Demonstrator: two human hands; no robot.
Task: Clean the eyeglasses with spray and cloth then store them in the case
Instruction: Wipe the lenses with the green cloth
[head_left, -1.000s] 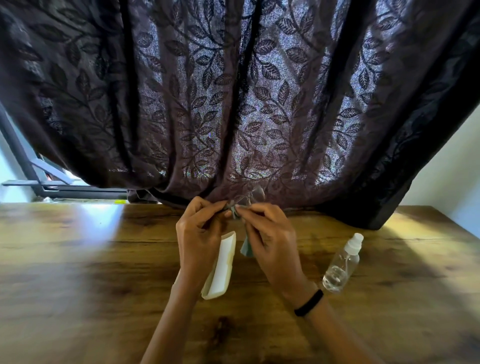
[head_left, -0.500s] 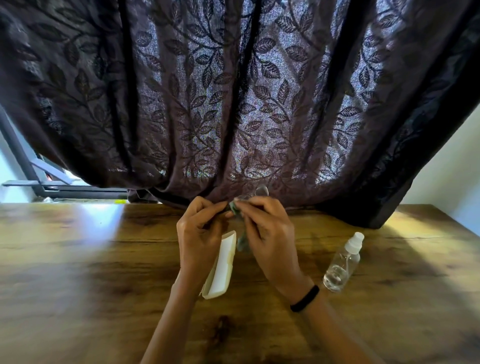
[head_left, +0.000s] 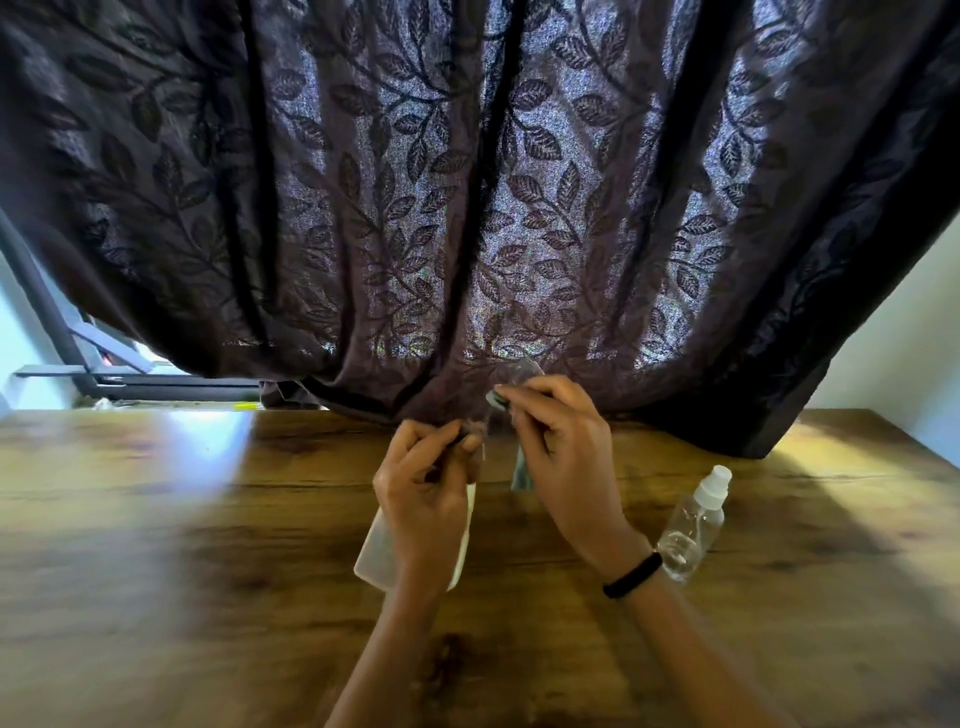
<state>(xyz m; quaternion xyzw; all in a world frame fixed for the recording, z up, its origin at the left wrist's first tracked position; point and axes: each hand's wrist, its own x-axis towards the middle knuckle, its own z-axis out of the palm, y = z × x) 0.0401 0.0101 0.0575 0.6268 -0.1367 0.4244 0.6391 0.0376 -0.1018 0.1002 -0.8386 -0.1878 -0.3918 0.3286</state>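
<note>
While both hands work mid-frame, right hand (head_left: 563, 457) pinches cloth (head_left: 521, 470) on eyeglasses (head_left: 514, 375); left hand (head_left: 426, 486) grips frame end above case (head_left: 376, 551); spray bottle (head_left: 693, 525) lower right.

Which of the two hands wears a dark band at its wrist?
The right hand, pinching the green cloth on the eyeglasses, wears the black band. The left hand has a bare wrist.

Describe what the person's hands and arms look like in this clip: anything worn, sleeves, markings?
Two bare hands and forearms enter from the bottom edge; no sleeves show up to the frame edge and no gloves. The right hand has a thin black band around its wrist. The left hand and its wrist carry nothing visible. No rings or markings can be made out, though the picture is slightly blurred.
</note>
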